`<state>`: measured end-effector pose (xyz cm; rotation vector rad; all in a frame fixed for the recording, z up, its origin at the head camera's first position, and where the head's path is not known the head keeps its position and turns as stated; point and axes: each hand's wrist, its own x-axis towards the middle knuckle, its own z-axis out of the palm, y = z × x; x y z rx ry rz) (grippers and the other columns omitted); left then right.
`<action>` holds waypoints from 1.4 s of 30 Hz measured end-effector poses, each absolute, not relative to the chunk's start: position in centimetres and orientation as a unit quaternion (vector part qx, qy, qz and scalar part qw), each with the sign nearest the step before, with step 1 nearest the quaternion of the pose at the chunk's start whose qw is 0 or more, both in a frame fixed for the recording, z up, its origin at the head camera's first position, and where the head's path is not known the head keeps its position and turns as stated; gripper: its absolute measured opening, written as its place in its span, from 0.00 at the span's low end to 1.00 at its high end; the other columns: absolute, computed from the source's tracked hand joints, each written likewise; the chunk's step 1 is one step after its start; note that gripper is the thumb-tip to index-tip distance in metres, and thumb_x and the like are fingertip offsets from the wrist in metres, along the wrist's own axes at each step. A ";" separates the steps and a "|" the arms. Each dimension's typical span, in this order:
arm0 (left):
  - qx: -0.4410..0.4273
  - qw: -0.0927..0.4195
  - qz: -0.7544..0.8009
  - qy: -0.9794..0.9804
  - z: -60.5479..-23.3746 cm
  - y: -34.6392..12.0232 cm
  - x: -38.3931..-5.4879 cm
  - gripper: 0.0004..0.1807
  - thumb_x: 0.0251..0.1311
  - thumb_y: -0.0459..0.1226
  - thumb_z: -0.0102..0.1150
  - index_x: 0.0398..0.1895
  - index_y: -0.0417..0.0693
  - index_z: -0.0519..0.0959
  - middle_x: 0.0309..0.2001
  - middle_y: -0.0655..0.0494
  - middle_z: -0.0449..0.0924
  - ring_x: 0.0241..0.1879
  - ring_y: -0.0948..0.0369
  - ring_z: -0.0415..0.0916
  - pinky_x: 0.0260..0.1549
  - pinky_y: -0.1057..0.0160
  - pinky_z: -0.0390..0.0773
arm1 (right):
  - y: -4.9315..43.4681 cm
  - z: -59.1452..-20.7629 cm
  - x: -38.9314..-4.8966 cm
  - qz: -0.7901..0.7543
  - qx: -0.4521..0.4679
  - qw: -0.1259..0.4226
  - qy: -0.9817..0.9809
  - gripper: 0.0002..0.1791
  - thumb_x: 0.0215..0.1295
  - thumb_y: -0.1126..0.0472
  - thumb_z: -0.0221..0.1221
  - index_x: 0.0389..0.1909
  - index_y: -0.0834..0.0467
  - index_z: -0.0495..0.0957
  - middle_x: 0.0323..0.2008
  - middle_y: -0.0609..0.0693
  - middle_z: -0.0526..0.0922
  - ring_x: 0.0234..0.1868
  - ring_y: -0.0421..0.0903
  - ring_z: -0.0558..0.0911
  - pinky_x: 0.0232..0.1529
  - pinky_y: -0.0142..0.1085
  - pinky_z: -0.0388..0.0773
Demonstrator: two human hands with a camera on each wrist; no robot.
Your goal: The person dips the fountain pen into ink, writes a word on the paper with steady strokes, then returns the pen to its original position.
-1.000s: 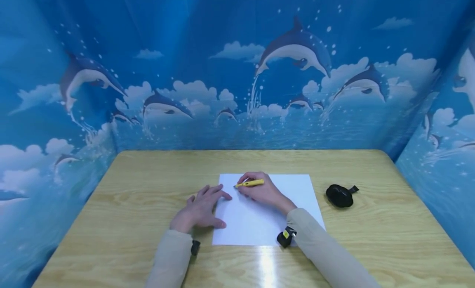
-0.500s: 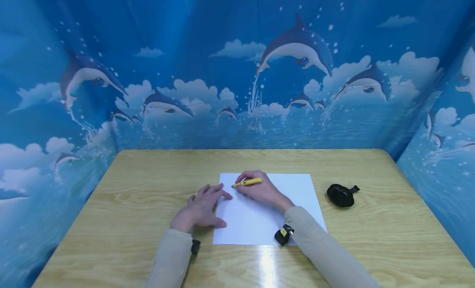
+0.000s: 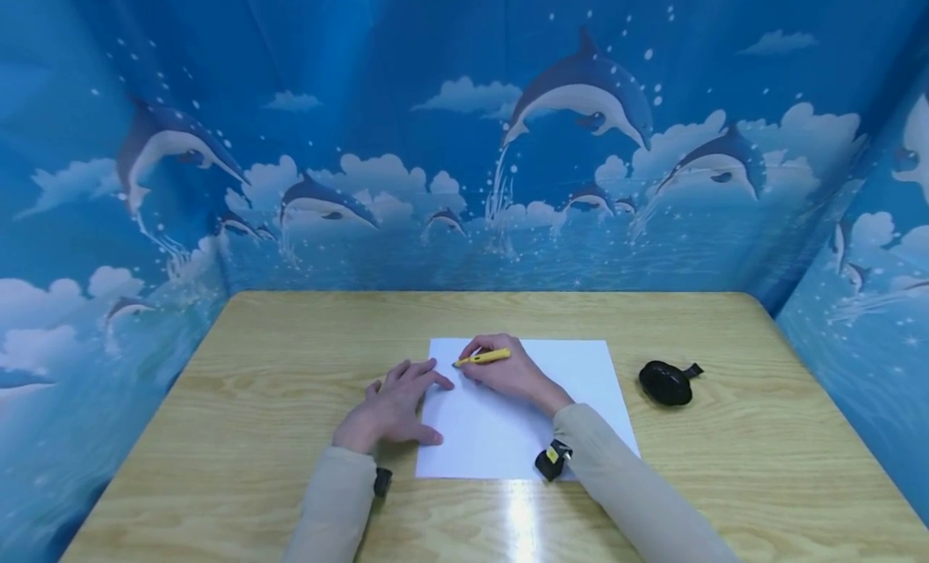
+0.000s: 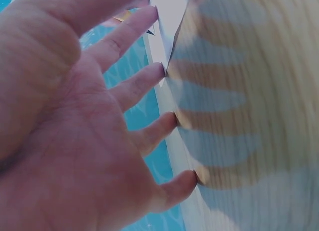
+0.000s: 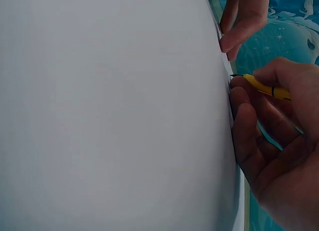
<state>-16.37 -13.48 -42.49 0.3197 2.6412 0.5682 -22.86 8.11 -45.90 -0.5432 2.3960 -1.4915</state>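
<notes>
A white sheet of paper [image 3: 482, 434] lies on the wooden table in front of me. My right hand [image 3: 517, 381] rests over its upper part and pinches a yellow pen [image 3: 493, 355] between thumb and fingers. The pen's dark tip points left, down at the paper near its upper left corner; the right wrist view shows this pointed tip right at the sheet's surface. Spread fingers of my left hand [image 3: 392, 410] rest at the paper's left edge, thumb and forefinger on the sheet. In the left wrist view, the other fingertips [image 4: 187, 181] touch the wood beside it.
To the right of the paper sits a black oval object [image 3: 665, 383] with a short strap. Black wrist cameras hang below both sleeves, the right one [image 3: 550, 463] over the paper's lower edge. A blue dolphin-print curtain [image 3: 406, 143] surrounds the table's [image 3: 254, 369] back and sides.
My right hand and the pen have shifted slightly left over the paper, mostly in the first half second. The left hand has stayed in place.
</notes>
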 end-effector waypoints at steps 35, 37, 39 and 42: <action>0.113 0.217 0.217 0.945 -42.5 -13.4 -16.2 0.33 0.52 0.46 0.79 0.62 0.68 0.74 0.82 0.54 0.52 0.82 0.41 0.39 0.69 0.20 0.45 | 8.6 -45.0 -22.4 -0.474 -0.178 0.123 0.854 0.04 0.66 0.60 0.65 0.39 0.52 0.85 0.31 0.49 0.83 0.28 0.43 0.78 0.30 0.35 0.76; 0.112 0.218 0.217 0.945 -42.5 -13.4 -16.3 0.33 0.52 0.46 0.78 0.62 0.68 0.74 0.82 0.54 0.52 0.82 0.41 0.39 0.69 0.20 0.45 | 8.7 -45.0 -22.4 -0.472 -0.178 0.123 0.854 0.04 0.66 0.60 0.65 0.39 0.52 0.85 0.31 0.49 0.83 0.28 0.43 0.78 0.30 0.35 0.76; 0.112 0.218 0.218 0.945 -42.5 -13.4 -16.3 0.33 0.52 0.46 0.79 0.62 0.68 0.74 0.82 0.54 0.52 0.82 0.41 0.39 0.69 0.20 0.45 | 8.8 -44.9 -22.4 -0.471 -0.177 0.122 0.856 0.04 0.66 0.60 0.65 0.39 0.52 0.85 0.31 0.49 0.83 0.28 0.43 0.78 0.30 0.35 0.76; 0.112 0.218 0.217 0.945 -42.5 -13.4 -16.3 0.33 0.52 0.46 0.78 0.62 0.68 0.74 0.82 0.54 0.51 0.82 0.41 0.39 0.69 0.20 0.45 | 8.9 -44.9 -22.3 -0.470 -0.176 0.121 0.857 0.04 0.66 0.60 0.64 0.39 0.52 0.85 0.31 0.49 0.83 0.27 0.43 0.78 0.30 0.35 0.76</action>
